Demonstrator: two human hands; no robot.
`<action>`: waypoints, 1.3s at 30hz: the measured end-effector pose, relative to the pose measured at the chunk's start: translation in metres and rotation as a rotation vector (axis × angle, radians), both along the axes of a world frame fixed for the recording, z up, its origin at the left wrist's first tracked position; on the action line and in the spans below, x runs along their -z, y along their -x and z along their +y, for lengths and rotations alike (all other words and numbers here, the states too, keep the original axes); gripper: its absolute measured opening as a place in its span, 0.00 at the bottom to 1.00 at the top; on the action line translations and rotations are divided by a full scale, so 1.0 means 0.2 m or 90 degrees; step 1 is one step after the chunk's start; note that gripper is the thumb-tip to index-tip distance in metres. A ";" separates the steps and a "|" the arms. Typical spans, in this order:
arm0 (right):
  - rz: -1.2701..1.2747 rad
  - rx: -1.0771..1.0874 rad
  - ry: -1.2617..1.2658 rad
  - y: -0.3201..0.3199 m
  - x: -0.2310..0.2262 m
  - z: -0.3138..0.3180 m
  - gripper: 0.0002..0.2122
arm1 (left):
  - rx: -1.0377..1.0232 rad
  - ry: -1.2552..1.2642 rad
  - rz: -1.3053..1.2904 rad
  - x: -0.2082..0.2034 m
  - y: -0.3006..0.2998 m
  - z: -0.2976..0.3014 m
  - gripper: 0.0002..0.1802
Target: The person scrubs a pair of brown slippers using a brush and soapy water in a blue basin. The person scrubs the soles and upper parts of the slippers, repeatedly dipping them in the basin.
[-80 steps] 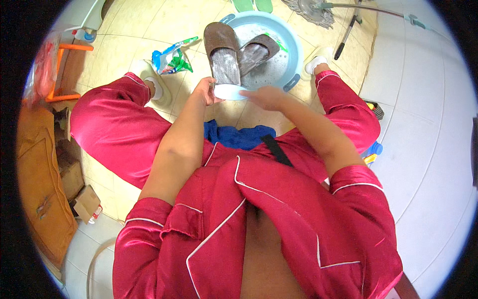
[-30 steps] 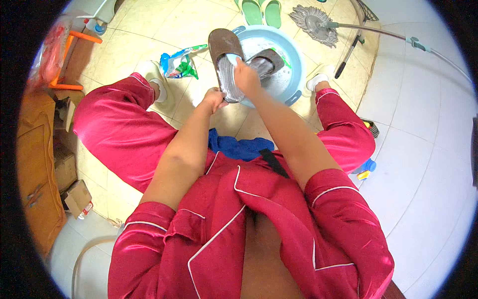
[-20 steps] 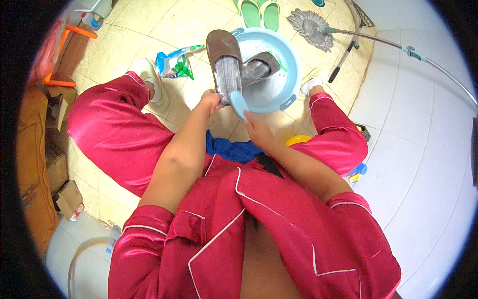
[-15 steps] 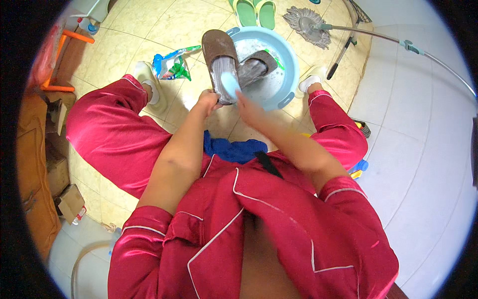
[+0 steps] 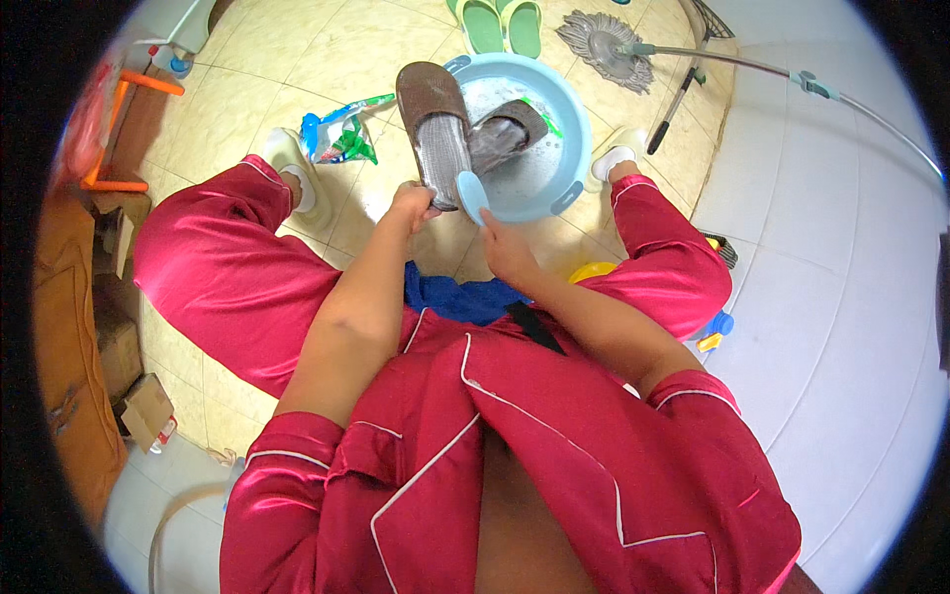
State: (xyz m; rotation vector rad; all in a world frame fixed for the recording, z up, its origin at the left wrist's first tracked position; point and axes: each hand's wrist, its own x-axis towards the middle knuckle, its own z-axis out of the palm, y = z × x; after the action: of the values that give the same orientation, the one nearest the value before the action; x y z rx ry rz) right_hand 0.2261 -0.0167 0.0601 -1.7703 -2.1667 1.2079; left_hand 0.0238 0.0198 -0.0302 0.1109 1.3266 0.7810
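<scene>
My left hand (image 5: 414, 205) is closed on the heel end of a brown slipper (image 5: 442, 148), whose insole is streaked with white suds. The slipper is held over the left rim of a light blue basin (image 5: 576, 148). In my right hand (image 5: 507, 249) is a light blue brush (image 5: 471, 195), gripped at its near end. Its broad head is beside the slipper's heel; the bristles are hidden. A second brown slipper (image 5: 505, 137), also sudsy, rests in the basin, partly behind the first, with foamy water around it.
A blue, white and green plastic packet (image 5: 341, 137) lies left of the basin. Green slippers (image 5: 500, 28) stand beyond it. A grey mop head (image 5: 609, 49) and a black-handled tool (image 5: 673, 114) lie to the right. An orange frame (image 5: 119, 129) and a cardboard box (image 5: 146, 408) are at left.
My right hand has drawn the brush down and slightly right, off the slipper's insole to beside its heel. The left hand and slipper have barely moved.
</scene>
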 end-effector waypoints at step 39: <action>0.021 -0.151 0.002 0.06 -0.01 0.20 0.18 | 0.113 -0.016 0.043 0.04 0.05 -0.01 0.16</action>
State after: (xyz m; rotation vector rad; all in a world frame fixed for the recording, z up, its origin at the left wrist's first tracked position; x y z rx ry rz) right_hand 0.2143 0.0239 0.0629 -1.5163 -2.4104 1.2773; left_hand 0.0134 0.0175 -0.0381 0.2735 1.3512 0.6478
